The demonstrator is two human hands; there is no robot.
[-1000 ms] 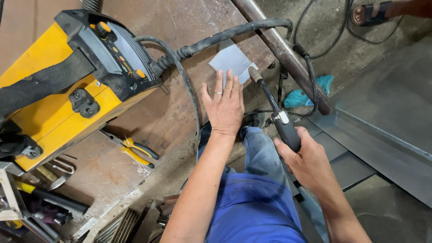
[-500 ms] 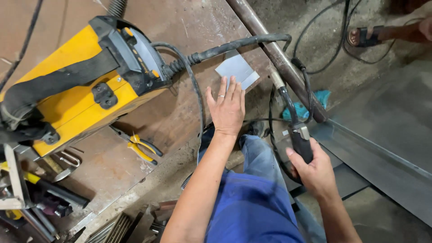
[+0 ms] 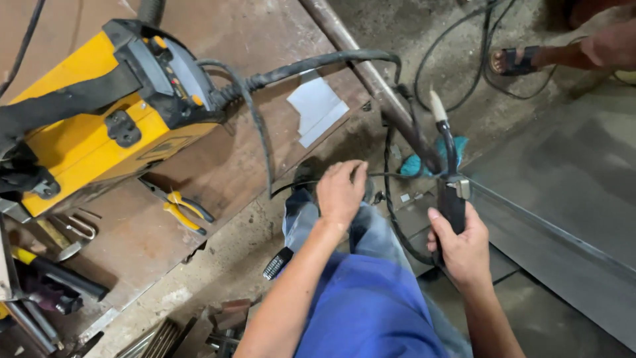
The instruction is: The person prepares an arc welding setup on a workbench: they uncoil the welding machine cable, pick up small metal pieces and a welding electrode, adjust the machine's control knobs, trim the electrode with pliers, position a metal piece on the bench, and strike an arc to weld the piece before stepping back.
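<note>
Head view. Right hand (image 3: 464,248), at 5 o'clock: fingers clamped round the black handle of a welding torch (image 3: 450,179), nozzle pointing up toward 12 o'clock, just beside a rusty steel pipe (image 3: 371,73). Left hand (image 3: 341,192), near centre: fingers curled loosely together over the knee of blue-grey trousers (image 3: 371,238); whether they grip anything cannot be told. Yellow welding machine (image 3: 86,126), at 10 o'clock on the rusty worktop (image 3: 252,159), thick black cable (image 3: 311,65) running from it toward the pipe. Yellow-handled pliers (image 3: 182,207), at 8 o'clock on the worktop. Pale metal plate (image 3: 317,106), at 12 o'clock. Sandalled foot (image 3: 513,61) of another person, at 1 o'clock.
</note>
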